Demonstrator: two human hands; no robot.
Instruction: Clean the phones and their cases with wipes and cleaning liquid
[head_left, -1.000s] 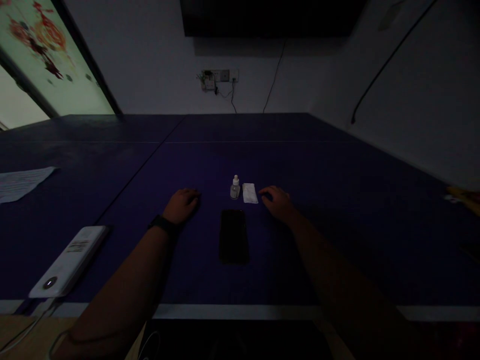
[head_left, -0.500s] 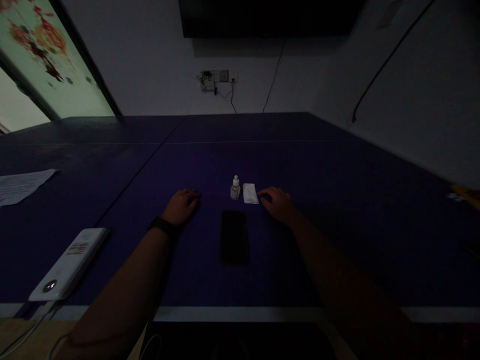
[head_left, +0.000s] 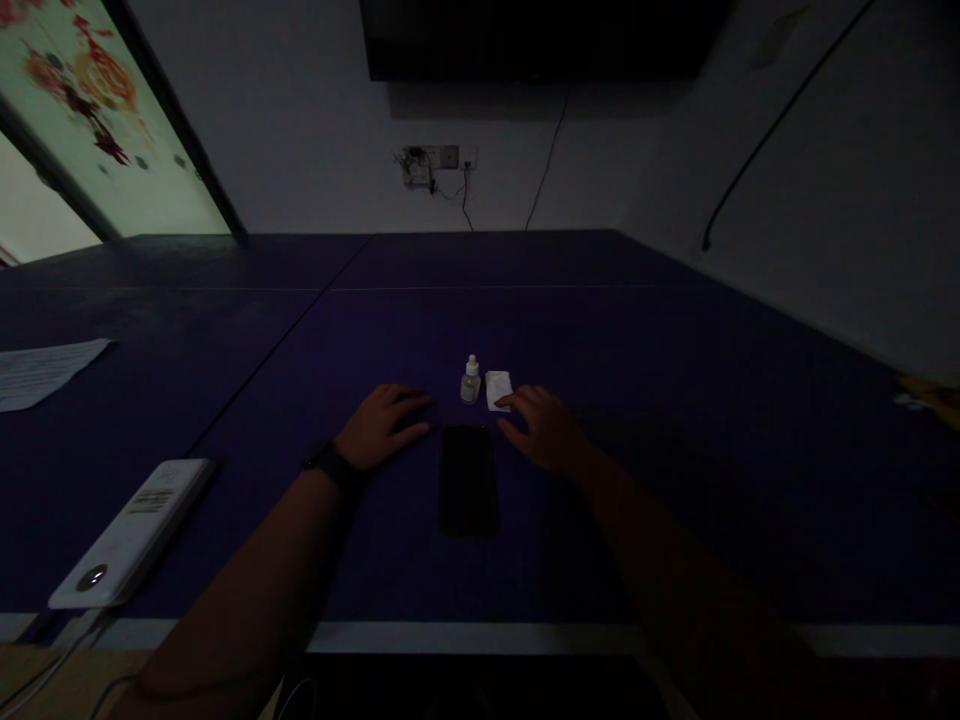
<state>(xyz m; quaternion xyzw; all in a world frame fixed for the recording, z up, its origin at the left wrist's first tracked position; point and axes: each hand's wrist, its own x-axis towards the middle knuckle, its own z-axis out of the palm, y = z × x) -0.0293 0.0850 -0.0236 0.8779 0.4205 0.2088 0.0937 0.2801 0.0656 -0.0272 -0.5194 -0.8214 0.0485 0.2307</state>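
On the dark blue table lies a black smartphone (head_left: 468, 482), its screen dark. Just beyond it stands a small clear dropper bottle (head_left: 470, 386) with a white cap, upright. A folded white cloth or tissue (head_left: 496, 385) lies to the right of the bottle. My left hand (head_left: 384, 425), with a dark band on its wrist, is open left of the phone, fingers apart and pointing toward it, holding nothing. My right hand (head_left: 541, 428) is open at the phone's upper right. Its fingertips overlap the near edge of the white piece; whether they press on it I cannot tell.
A white power bank (head_left: 139, 530) with a cable plugged in lies at the table's near left edge. Printed paper (head_left: 49, 372) rests farther left. Behind the table (head_left: 480, 325), a wall carries sockets (head_left: 439, 158) and a dark screen (head_left: 544, 40). The room is dim.
My left hand has moved right toward the phone, its fingers spreading. My right hand has shifted left, and its fingertips now overlap the white piece. The bottle and phone stay in place.
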